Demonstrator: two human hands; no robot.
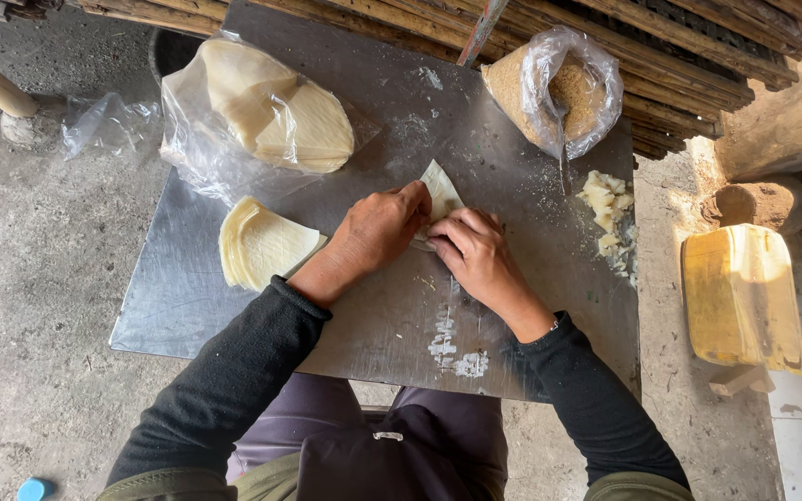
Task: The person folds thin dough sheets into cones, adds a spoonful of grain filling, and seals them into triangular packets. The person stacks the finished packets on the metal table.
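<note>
My left hand (381,225) and right hand (477,250) pinch one pastry sheet (440,192) mid-tabletop (187,297), fingers clamped on it. Fold half-made, no filling visible. Stack of sheets (262,245) beside left unfolded; bagged sheets (271,111) untouched.

The tabletop (234,306) is dull grey sheet metal, smooth but scuffed and smeared with white floury streaks, and the thin wrapper (442,193) pressed on it looks like pale, matt dough, as does the stack of wrappers (262,246) beside it. Two bags (596,74) of clear, crinkled, glossy plastic hold more wrappers and a coarse brown crumb, next to lumpy, matt pale filling (607,209). The sleeves (234,380) are soft black knit cloth, the floor (30,278) rough grey concrete, the poles (679,37) raw split wood, and the yellow can (740,297) scuffed, dull plastic.
</note>
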